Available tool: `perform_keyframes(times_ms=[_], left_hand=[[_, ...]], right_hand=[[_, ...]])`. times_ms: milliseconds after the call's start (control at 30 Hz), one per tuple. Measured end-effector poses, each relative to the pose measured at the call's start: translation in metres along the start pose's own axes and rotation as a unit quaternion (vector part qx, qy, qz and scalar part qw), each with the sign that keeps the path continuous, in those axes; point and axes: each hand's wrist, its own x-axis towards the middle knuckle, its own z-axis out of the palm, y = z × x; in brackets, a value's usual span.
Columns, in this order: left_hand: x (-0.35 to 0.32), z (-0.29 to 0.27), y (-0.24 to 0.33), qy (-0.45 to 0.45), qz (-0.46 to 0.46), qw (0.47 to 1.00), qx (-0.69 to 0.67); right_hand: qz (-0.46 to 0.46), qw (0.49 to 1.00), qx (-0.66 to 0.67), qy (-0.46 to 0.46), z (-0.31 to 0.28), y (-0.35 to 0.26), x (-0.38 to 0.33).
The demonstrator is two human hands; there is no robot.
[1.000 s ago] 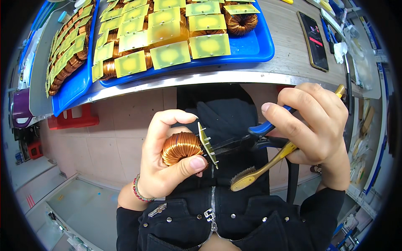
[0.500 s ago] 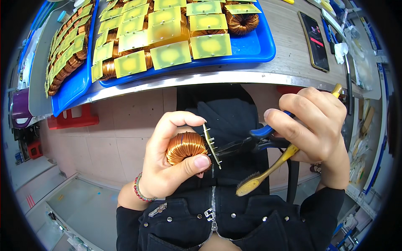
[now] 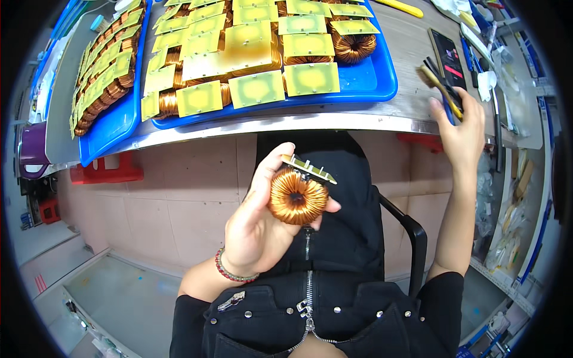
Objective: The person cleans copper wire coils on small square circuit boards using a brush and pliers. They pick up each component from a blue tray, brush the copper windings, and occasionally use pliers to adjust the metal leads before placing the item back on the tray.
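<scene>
My left hand (image 3: pixel 253 224) holds a copper-wound toroid coil (image 3: pixel 282 200) above my lap, its round winding turned toward me. A thin yellow-green board (image 3: pixel 310 169) with metal pins sits along the coil's upper side, tilted down to the right. Over the right part of the table, my right hand (image 3: pixel 465 128) is closed around a pair of pliers (image 3: pixel 449 112) with blue handles and a yellow-handled brush (image 3: pixel 431 77). Both tools point up and left, and the hand partly hides them.
Two blue trays (image 3: pixel 385 83) at the table's front edge hold rows of similar coils topped with yellow boards. A phone (image 3: pixel 443 45) lies beside my right hand. A black chair armrest (image 3: pixel 416 238) stands right of my lap. Another yellow-handled tool (image 3: pixel 403 7) lies farther back.
My right hand has carried the pliers and brush from the coil up and right to the table. My left hand has shifted right and turned the coil so its hole faces me.
</scene>
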Motion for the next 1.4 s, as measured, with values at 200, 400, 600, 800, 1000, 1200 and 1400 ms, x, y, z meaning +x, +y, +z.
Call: perform_keyframes(times_ms=[200, 400, 600, 800, 1000, 1200, 1400], left_hand=[[-0.001, 0.01, -0.003, -0.036, 0.018, 0.999, -0.034], [0.001, 0.008, -0.004, -0.072, 0.041, 0.994, -0.068], [0.002, 0.009, -0.008, -0.09, 0.065, 0.991, -0.069], [0.001, 0.005, -0.009, -0.037, 0.085, 0.995, -0.043], [-0.002, -0.005, -0.009, -0.05, 0.071, 0.991, -0.104], [0.0, 0.005, -0.009, -0.034, 0.049, 0.995, -0.082], [-0.001, -0.007, -0.013, 0.068, 0.242, 0.915, 0.317]], right_hand=[[-0.039, 0.998, -0.01, 0.05, 0.026, -0.012, 0.006], [-0.022, 0.942, 0.329, 0.069, -0.024, -0.04, -0.023], [-0.299, 0.905, 0.298, 0.05, -0.04, -0.084, -0.097], [-0.257, 0.91, 0.313, 0.086, -0.04, -0.081, -0.092], [-0.137, 0.954, 0.239, 0.121, -0.024, -0.076, -0.082], [-0.266, 0.916, 0.291, 0.077, -0.029, -0.086, -0.098], [-0.11, 0.944, 0.286, 0.12, -0.033, -0.061, -0.074]])
